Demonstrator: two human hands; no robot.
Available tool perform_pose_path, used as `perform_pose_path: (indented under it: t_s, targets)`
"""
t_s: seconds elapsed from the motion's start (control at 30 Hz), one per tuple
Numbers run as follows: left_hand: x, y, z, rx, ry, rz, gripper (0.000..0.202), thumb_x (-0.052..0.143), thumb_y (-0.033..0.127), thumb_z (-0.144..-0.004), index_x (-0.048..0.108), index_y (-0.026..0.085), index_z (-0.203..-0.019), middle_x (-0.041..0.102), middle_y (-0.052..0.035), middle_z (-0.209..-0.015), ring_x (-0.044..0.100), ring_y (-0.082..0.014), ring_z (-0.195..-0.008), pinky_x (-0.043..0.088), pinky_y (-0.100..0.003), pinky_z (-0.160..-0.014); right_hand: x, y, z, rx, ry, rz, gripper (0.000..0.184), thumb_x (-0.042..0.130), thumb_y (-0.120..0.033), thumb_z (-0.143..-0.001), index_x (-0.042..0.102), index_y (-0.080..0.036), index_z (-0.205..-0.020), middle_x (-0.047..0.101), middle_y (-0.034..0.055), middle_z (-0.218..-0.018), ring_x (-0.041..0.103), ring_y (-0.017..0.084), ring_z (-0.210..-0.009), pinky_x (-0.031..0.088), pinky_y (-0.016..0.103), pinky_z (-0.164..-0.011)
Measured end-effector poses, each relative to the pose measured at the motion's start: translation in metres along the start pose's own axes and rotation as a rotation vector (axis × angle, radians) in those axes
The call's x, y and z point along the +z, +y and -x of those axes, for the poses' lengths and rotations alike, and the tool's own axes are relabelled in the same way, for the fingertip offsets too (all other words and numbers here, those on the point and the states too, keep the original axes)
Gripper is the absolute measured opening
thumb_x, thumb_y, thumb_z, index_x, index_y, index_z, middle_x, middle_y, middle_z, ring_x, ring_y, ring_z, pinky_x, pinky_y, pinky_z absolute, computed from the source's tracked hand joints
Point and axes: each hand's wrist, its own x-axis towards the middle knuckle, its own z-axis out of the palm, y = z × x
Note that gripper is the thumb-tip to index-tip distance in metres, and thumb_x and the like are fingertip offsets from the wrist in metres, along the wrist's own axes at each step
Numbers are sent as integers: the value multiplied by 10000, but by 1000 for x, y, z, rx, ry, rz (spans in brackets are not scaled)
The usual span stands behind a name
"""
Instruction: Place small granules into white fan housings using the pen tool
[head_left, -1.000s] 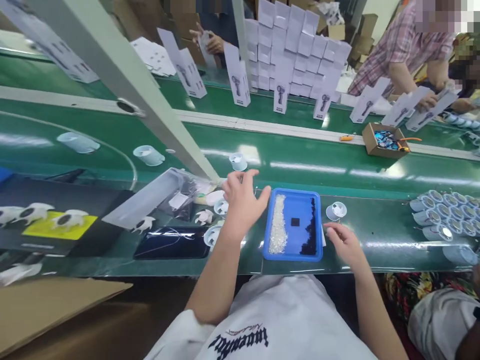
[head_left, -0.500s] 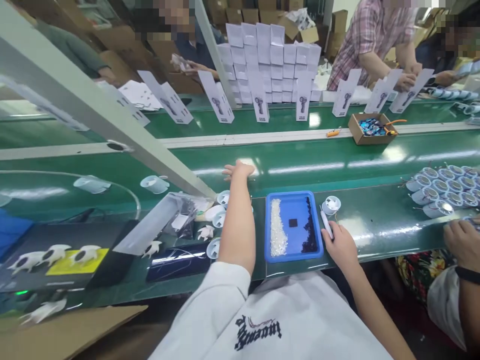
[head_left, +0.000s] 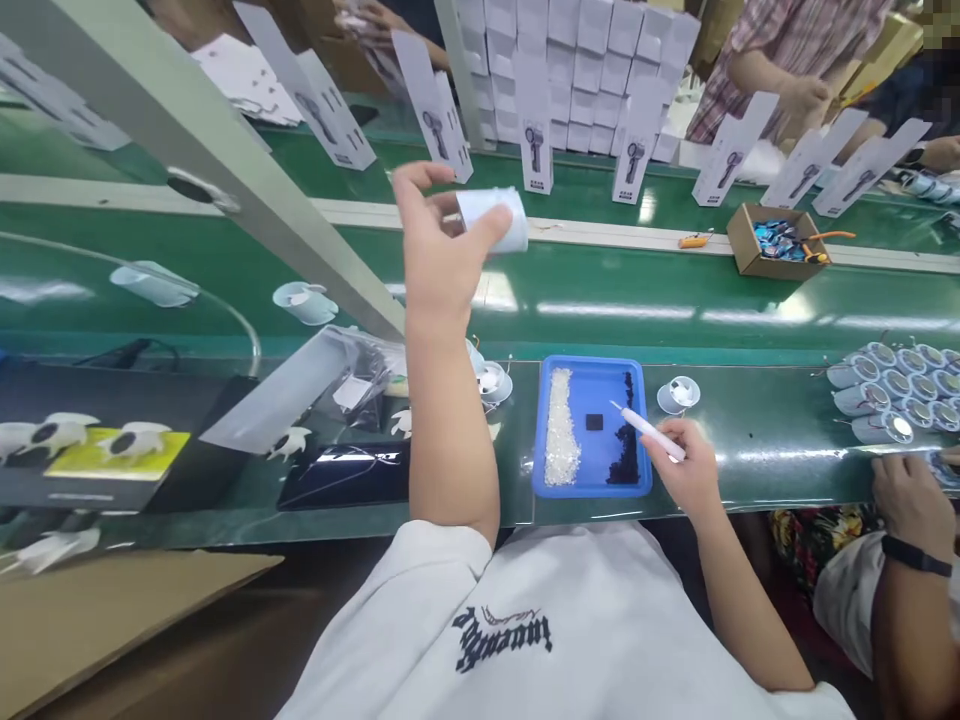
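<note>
Left hand: my left hand [head_left: 439,250] is held up above the green conveyor belt [head_left: 675,310], with thumb and fingers closed around a white cylindrical housing [head_left: 495,218].
Housing: it is in the air, clear of the belt, lying on its side in the grip, at 12 o'clock from my forearm.
Right hand: my right hand [head_left: 686,470] rests at the blue tray's 4 o'clock corner, fingers pinched on a white pen-like tool [head_left: 645,432].
Tool: its tip points toward 10 o'clock, over the tray's inside. I cannot tell whether it touches the contents.
Blue tray: the blue tray [head_left: 592,490] sits on the near bench at 6 o'clock of the frame. It holds a strip of white granules [head_left: 562,440] on its 9 o'clock side, a heap of dark bits [head_left: 622,465] on its 3 o'clock side and a small black square [head_left: 594,422] between them.
Beside the tray: one small round white part [head_left: 679,393] lies just off the tray at 2 o'clock, and another [head_left: 491,380] at 10 o'clock, near my left forearm.
Far right: a cluster of like housings [head_left: 892,385] lies at 3 o'clock, with a co-worker's hand [head_left: 904,495] just below it.
Across the belt: upright white cartons [head_left: 536,150] line the far side at 12 o'clock. An open cardboard box [head_left: 776,250] sits at 2 o'clock.
</note>
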Motion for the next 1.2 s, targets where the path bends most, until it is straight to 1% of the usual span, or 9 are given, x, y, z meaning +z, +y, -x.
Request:
perform_pose_path:
  t_s: [0.07,0.17,0.3,0.37,0.43,0.6,0.87,1.0,1.2]
  targets:
    - [6,18,16,11,17,244,589,834,447,-643,343,291,-931,521,14,-899,559,-164,-854,525,-342,-724,13,-11,-2,5,6,-150,286,661,-489,-781,553,-226,-815,622,3,-693,567,152,-582,458,274,-548]
    - [20,33,35,-44,0,436,573,841,453,-628,344,264,-841,497,12,-845,551,-147,-797,513,-309,-670,37,-15,-3,3,-4,-318,324,589,-544,-833,542,-225,-868,620,20,-784,558,137,-577,483,288,-547]
    - [34,42,44,-184,-88,538,333,717,239,-777,384,226,-770,459,7,-796,523,-99,-700,490,-270,-629,54,-9,-1,2,-78,-350,356,464,-580,-900,509,-228,-931,642,64,-908,576,140,-577,516,318,-561]
    - [38,46,45,-237,-104,529,243,612,150,-840,392,209,-755,433,15,-784,504,-69,-677,455,-232,-618,56,-6,0,1,-112,-317,337,463,-561,-911,509,-230,-946,646,69,-920,601,155,-621,533,333,-600]
    - [40,50,44,-272,-118,509,215,566,134,-868,399,201,-750,415,23,-772,490,-52,-660,418,-202,-608,55,-2,0,6,-149,-288,319,474,-541,-916,515,-229,-965,649,72,-929,621,168,-664,544,344,-632]
    - [41,52,45,-215,-92,542,278,635,51,-798,424,195,-689,413,37,-689,455,-52,-597,386,-198,-555,55,1,-2,-8,-197,-245,296,476,-511,-927,521,-226,-992,652,75,-950,633,173,-696,547,350,-658]
    - [33,49,43,-135,-113,436,306,651,102,-811,392,212,-690,377,19,-743,483,-83,-630,395,-228,-581,50,-10,-5,-95,-149,-63,237,481,-457,-917,531,-226,-923,645,72,-895,617,192,-738,520,355,-686]
    - [32,48,42,-117,-122,435,301,636,102,-814,384,212,-693,358,15,-746,462,-82,-636,393,-218,-578,44,-14,-6,-111,-180,31,200,504,-429,-901,523,-231,-872,631,48,-830,593,178,-697,500,325,-647]
    - [31,49,41,-115,-119,441,306,651,126,-780,382,220,-668,359,10,-718,420,-102,-614,373,-230,-542,43,-3,-3,-167,-105,-81,213,466,-440,-930,501,-230,-936,628,61,-880,605,172,-684,515,354,-663]
